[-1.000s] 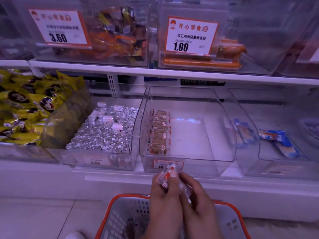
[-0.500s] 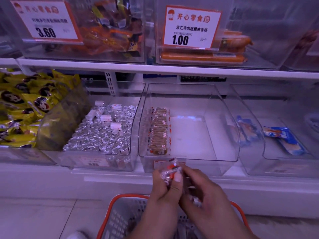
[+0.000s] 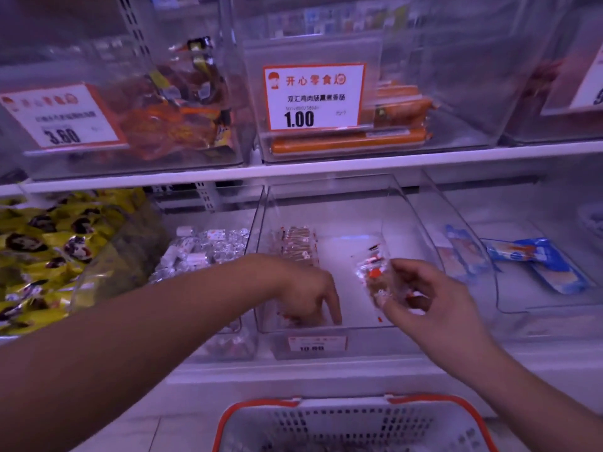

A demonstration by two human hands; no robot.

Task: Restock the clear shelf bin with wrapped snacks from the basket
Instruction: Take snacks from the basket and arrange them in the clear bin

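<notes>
Store shelf, left hand (image 3: 310,288) grip pressing snacks in clear bin (image 3: 408,203), right hand (image 3: 421,295) grip holding wrapped snacks (image 3: 375,275)

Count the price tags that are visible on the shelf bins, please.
4: 3.60 tag upper left, 1.00 tag upper middle, one cut off upper right, one on the middle lower bin.

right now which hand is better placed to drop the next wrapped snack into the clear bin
Right. The right hand holds wrapped snacks over the clear bin's bare floor. The left hand is down at the snack row, fingers on the floor.
</notes>
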